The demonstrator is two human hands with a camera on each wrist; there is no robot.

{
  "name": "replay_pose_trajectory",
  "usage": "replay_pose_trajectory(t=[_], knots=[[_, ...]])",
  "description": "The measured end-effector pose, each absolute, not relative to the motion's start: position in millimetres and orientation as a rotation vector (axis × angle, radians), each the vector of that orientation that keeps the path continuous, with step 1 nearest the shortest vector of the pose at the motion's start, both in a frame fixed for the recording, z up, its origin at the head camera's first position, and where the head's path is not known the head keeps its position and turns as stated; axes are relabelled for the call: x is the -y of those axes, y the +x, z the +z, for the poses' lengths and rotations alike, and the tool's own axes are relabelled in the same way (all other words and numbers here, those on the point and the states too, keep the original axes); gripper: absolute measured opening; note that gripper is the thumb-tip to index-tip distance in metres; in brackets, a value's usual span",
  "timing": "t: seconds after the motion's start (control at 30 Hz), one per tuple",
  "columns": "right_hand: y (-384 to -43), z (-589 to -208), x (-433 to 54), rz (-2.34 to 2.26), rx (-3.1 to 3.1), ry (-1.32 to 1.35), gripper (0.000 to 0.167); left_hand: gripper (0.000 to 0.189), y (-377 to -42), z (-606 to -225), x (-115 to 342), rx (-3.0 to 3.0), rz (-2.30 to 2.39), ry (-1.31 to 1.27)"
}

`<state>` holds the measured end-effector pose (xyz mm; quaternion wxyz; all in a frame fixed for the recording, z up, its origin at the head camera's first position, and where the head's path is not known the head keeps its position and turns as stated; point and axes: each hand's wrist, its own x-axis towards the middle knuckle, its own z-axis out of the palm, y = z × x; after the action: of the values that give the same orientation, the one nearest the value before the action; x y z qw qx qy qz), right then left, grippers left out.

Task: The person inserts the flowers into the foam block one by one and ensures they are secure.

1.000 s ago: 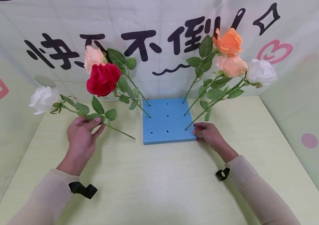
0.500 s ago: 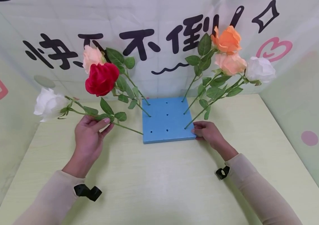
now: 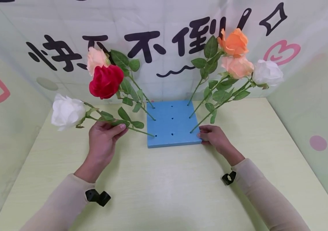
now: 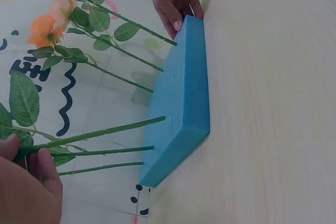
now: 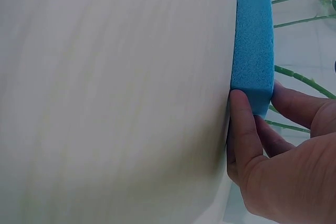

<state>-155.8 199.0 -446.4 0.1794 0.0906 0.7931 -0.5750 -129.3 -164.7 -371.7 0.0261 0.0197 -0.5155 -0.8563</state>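
Observation:
My left hand point(image 3: 103, 138) pinches the leafy stem of a white rose point(image 3: 68, 112) between thumb and fingers. The rose leans left, its bloom beyond the hand. Its bare stem end point(image 4: 152, 121) meets the front left hole of a blue foam block point(image 3: 171, 141); whether it has entered cannot be told. At the block's front right corner, my right hand point(image 3: 214, 138) grips the edge, thumb on the top face and fingers against the side, as the right wrist view shows. A red rose point(image 3: 106, 81) and a pale pink rose point(image 3: 96, 60) stand in the block's left holes.
Along the block's right side stand an orange rose point(image 3: 234, 42), a peach rose point(image 3: 238, 66) and another white rose point(image 3: 268, 73), leaning right. The middle column of holes holds no stems. A printed cloth backdrop point(image 3: 141, 19) rises behind the pale table point(image 3: 164, 192).
My left hand has moved right with the white rose, bringing its stem end from left of the block to the front left hole. The right hand has stayed on the block's corner.

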Motion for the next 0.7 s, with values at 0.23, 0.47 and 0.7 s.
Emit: replay_pose_trajectory(t=[0.23,0.47,0.7], knots=[[-155,-446,-199,-1.631,-2.237,0.263,0.049,0.031,-131,-369,156,1.74,-2.55,0.012],[-155,-446,-199,-1.639,-2.241,0.26,0.049,0.028,-132,-368,150,1.917,-2.388,0.049],[-155,-447,-199,-1.639,-2.24,0.255,0.049,0.025,-137,-371,144,2.036,-2.258,0.026]])
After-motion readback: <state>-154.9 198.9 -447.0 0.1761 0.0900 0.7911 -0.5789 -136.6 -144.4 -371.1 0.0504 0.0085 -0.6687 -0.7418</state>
